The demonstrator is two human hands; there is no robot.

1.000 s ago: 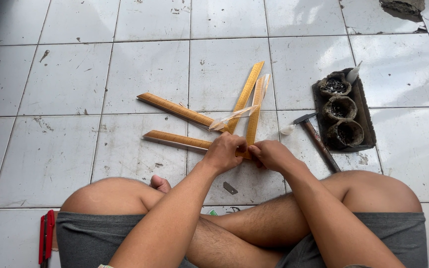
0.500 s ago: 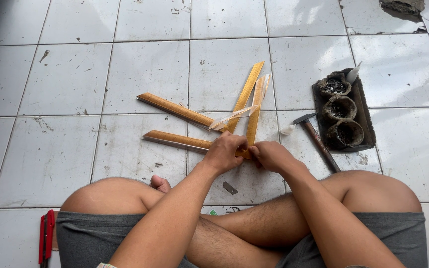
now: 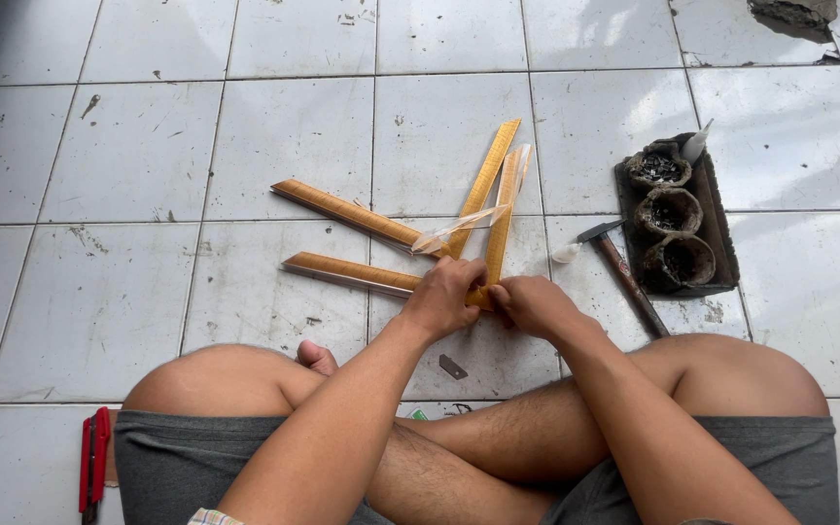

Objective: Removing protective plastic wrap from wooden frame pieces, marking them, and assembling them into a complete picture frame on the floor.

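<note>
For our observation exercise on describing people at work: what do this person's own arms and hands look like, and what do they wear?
Both arms are bare from the hands up, with no gloves, rings, watch or bracelets visible on the left hand or the right hand. The forearms are slightly hairy. Only a small edge of a pale checked sleeve shows at the bottom of the left arm. The person also wears grey fabric shorts.

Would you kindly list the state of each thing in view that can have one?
Left hand: closed on the near ends of the wooden strips.
Right hand: pinching the same ends.
Wooden strips: four, lying flat and fanned out on the tiled floor.
Clear wrapper: loose, partly peeled.
Hammer: lying flat, unheld.
Tray: holds three filled cups.
Red utility knife: lying by the left thigh.
</note>
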